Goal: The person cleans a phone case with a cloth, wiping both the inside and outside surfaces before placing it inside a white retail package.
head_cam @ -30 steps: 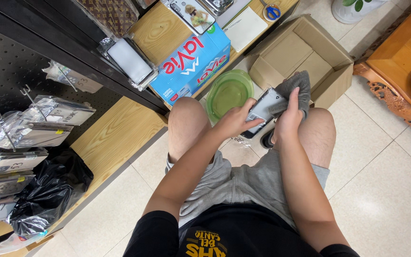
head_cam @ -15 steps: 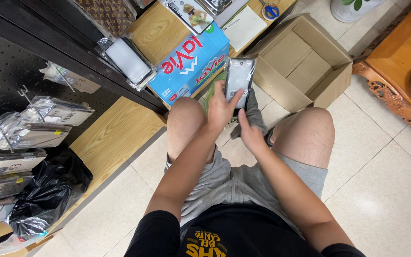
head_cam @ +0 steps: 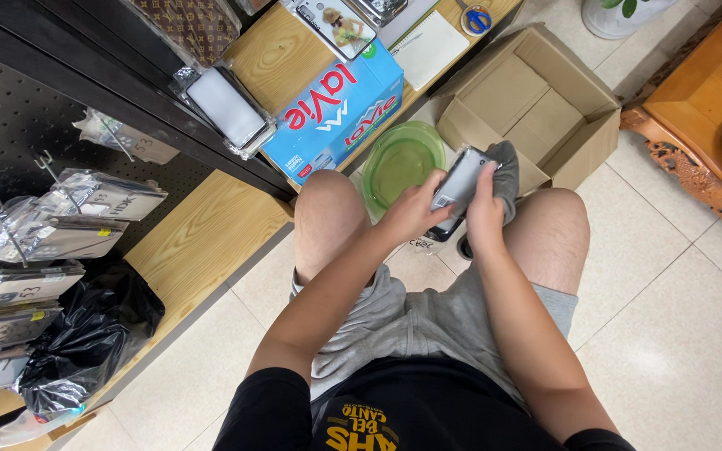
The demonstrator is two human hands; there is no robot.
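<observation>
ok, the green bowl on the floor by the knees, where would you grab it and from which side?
Take the green bowl by its rim, on the near-left arc toward the left knee. It sits upright, mouth up, so the thin rim suits a pinch from above. The blue carton crowds the far-left side, and the left hand with the grey device overhangs the right edge.

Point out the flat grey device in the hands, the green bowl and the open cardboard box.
grey device (head_cam: 460, 177), head view, middle of its flat face
green bowl (head_cam: 396, 163), head view, inside bottom
cardboard box (head_cam: 536, 108), head view, bare inner floor
</observation>
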